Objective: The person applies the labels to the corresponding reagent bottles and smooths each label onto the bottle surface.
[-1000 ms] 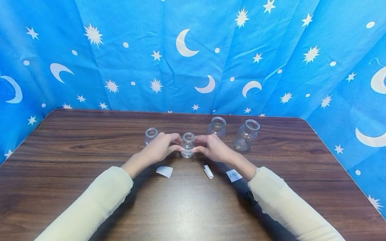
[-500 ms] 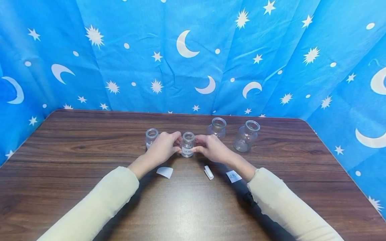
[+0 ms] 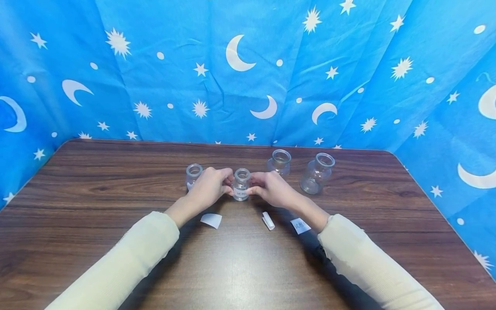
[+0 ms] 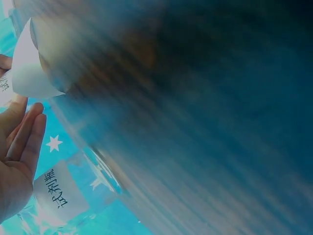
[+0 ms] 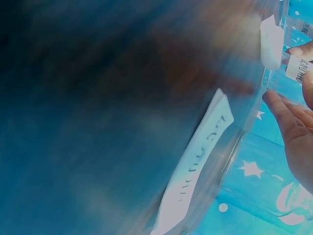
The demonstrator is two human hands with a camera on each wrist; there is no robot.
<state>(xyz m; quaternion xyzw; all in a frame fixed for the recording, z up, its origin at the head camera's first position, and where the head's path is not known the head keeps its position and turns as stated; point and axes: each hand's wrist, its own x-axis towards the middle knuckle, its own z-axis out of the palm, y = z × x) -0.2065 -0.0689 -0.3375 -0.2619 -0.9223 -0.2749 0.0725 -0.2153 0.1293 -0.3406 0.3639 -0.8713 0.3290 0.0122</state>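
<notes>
One label [image 4: 60, 193], 试剂瓶, beside left hand [image 4: 18, 171]

Glass bottle [image 4: 93, 188] with black-lettered label [image 4: 56, 192] on side, round base against wooden tabletop [image 4: 205, 152]. Left hand [image 4: 17, 171] just left of bottle in sight, unclear whether touching; thumb raised to second label [image 4: 5, 87], farther up from bottle, also lettered. Right hand [image 4: 5, 62] above bottle, only fingertip showing. White paper slip [image 4: 33, 68], curved, above bottle, partly overlapping second label in sight. Blue backdrop [image 4: 63, 125], white star [image 4: 55, 143] just above bottle. Tabletop blurred, darkest up and right from bottle.
</notes>
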